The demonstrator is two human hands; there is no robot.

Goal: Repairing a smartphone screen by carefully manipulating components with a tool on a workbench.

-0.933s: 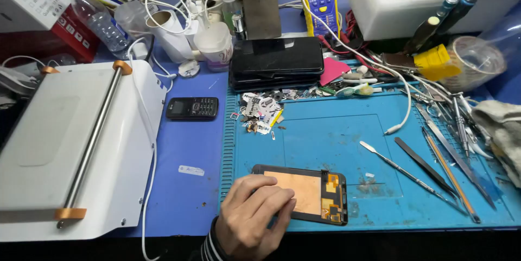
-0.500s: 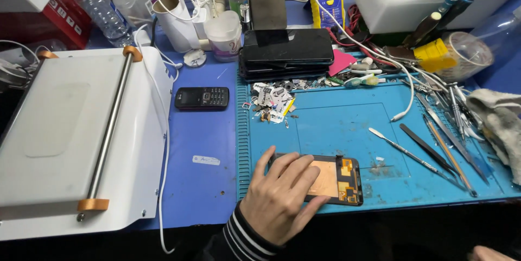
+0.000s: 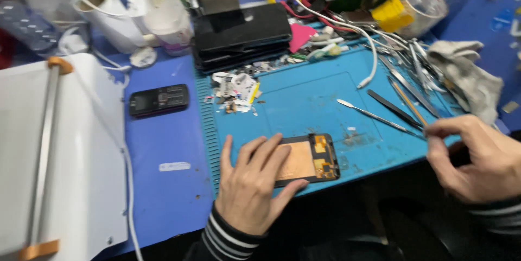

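Observation:
A opened phone screen assembly (image 3: 312, 159) with a copper-coloured back lies near the front edge of the blue work mat (image 3: 309, 95). My left hand (image 3: 254, 185) lies flat on its left half, fingers spread, holding it down. My right hand (image 3: 477, 158) is at the mat's right front corner. Its thumb and forefinger pinch the near end of a thin metal pry tool (image 3: 374, 115) that lies on the mat. Both sleeves are black with white stripes.
More slim tools (image 3: 404, 106) and a grey cloth (image 3: 469, 76) lie to the right. A small black phone (image 3: 159, 100) sits left of the mat, beside a white machine (image 3: 59, 147). At the back are scraps (image 3: 236, 91), a black device (image 3: 241, 33), cables and bottles.
My right hand has come into view from the lower right and reached the pry tool's end. My left hand stays on the screen assembly. The view has shifted closer and to the right.

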